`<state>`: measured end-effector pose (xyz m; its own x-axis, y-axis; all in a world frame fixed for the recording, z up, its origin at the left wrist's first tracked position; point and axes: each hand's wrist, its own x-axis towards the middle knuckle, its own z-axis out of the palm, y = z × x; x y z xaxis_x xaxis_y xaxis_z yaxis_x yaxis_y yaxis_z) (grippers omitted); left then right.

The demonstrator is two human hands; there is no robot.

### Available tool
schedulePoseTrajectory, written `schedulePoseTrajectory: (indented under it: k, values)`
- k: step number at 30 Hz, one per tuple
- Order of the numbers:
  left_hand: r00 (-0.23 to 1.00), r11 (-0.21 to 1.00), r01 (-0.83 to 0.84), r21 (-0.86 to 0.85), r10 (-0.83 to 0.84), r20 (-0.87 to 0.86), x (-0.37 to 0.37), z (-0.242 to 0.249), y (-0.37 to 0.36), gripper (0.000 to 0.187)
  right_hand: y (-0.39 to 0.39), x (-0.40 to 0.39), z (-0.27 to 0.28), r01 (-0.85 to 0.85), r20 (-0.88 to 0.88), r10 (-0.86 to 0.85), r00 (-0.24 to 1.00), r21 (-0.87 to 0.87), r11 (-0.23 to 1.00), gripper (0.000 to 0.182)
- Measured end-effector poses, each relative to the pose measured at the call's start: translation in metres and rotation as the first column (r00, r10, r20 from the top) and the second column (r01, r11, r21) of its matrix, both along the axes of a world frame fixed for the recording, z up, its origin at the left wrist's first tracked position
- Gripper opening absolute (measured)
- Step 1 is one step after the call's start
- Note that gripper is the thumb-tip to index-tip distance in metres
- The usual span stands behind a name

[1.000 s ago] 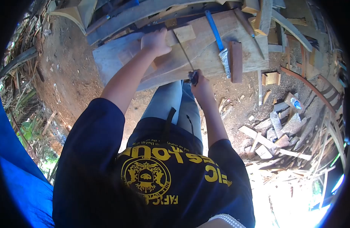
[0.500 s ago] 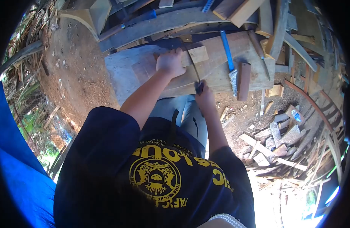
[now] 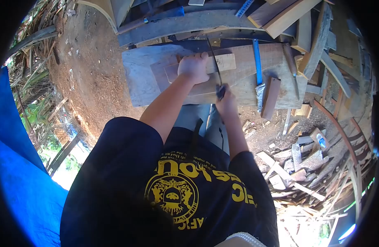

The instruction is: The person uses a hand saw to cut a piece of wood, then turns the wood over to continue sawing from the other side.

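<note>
My right hand (image 3: 227,102) is closed around the dark handle of a handsaw (image 3: 216,63). Its narrow blade points away from me and crosses a pale piece of wood (image 3: 226,61) on the workbench. Just left of the blade, my left hand (image 3: 193,69) is closed over the wood and presses it down; most of the fingertips are hidden. A flat brown board (image 3: 160,74) lies partly under my left forearm. To the right rest a blue straight tool (image 3: 257,61) with a wrapped handle, a reddish-brown wood block (image 3: 271,98) and a wooden-handled tool (image 3: 290,59).
The workbench top (image 3: 136,78) reaches close to my legs. Beams and boards (image 3: 177,22) lie beyond it, with more timber stacked at the far right. Offcuts (image 3: 309,158) are piled on the ground at right. A blue sheet (image 3: 20,144) hangs at left.
The view has turned a little, so the bench sits slightly farther right. My right hand and the saw have moved slightly forward over the wood; my left hand keeps its place.
</note>
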<state>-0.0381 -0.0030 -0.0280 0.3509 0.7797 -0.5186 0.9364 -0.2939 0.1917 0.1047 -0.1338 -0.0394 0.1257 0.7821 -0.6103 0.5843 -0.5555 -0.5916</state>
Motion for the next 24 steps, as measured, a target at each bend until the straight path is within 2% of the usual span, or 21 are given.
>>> schedulePoseTrajectory:
  k: [2,3,7,9,10,12,15,17,19,21,23,24]
  values:
    - [0.999,0.999,-0.03,0.034,0.029,0.023,0.0,0.0,0.0,0.054,-0.044,0.015,0.015,0.014,-0.025,-0.015,1.0,-0.052,0.999,0.029]
    - [0.999,0.999,-0.035,0.041,0.034,0.027,0.001,0.001,0.003,0.054,-0.05,0.021,0.025,0.03,-0.054,-0.036,0.998,-0.111,0.993,0.032]
    - [1.0,0.999,-0.021,0.036,0.021,-0.003,0.001,0.0,0.0,0.054,-0.039,0.021,0.021,0.044,-0.085,-0.056,0.995,-0.136,0.99,0.032]
    - [1.0,0.999,-0.015,0.042,0.015,0.0,0.004,-0.001,-0.003,0.055,-0.011,0.013,-0.008,0.036,-0.053,-0.038,0.998,-0.027,0.999,0.032]
    - [1.0,0.999,-0.021,0.045,0.022,-0.007,0.004,0.0,-0.004,0.055,-0.018,0.012,-0.01,0.034,-0.058,-0.035,0.998,-0.025,0.999,0.032]
    - [1.0,0.997,-0.025,0.071,0.026,-0.018,0.004,0.001,0.002,0.055,-0.032,0.008,-0.006,0.046,-0.07,-0.055,0.996,-0.125,0.991,0.033]
    - [1.0,0.999,-0.022,0.043,0.022,-0.01,0.004,0.003,-0.001,0.055,-0.077,0.024,0.027,0.133,-0.126,-0.139,0.982,-0.058,0.989,0.03]
    - [1.0,0.998,-0.027,0.048,0.027,0.004,0.003,0.003,0.0,0.056,-0.061,0.023,0.017,0.154,-0.141,-0.154,0.978,-0.01,0.988,0.031]
    - [0.999,0.997,-0.033,0.069,0.032,0.017,0.003,0.002,0.002,0.057,-0.027,0.017,0.007,-0.009,-0.036,0.007,0.999,-0.057,0.998,0.034]
    - [1.0,0.999,-0.02,0.044,0.02,0.003,0.003,0.003,0.0,0.058,0.006,0.008,-0.003,-0.011,-0.088,0.01,0.996,-0.011,1.0,0.036]
    - [1.0,0.999,-0.027,0.035,0.027,-0.007,0.005,0.008,0.0,0.059,0.015,-0.001,-0.01,-0.012,-0.03,0.012,0.999,-0.003,1.0,0.036]
    - [1.0,1.0,-0.029,0.0,0.029,-0.012,0.004,0.01,0.002,0.059,0.005,0.002,0.005,0.009,-0.072,-0.007,0.997,0.024,1.0,0.028]
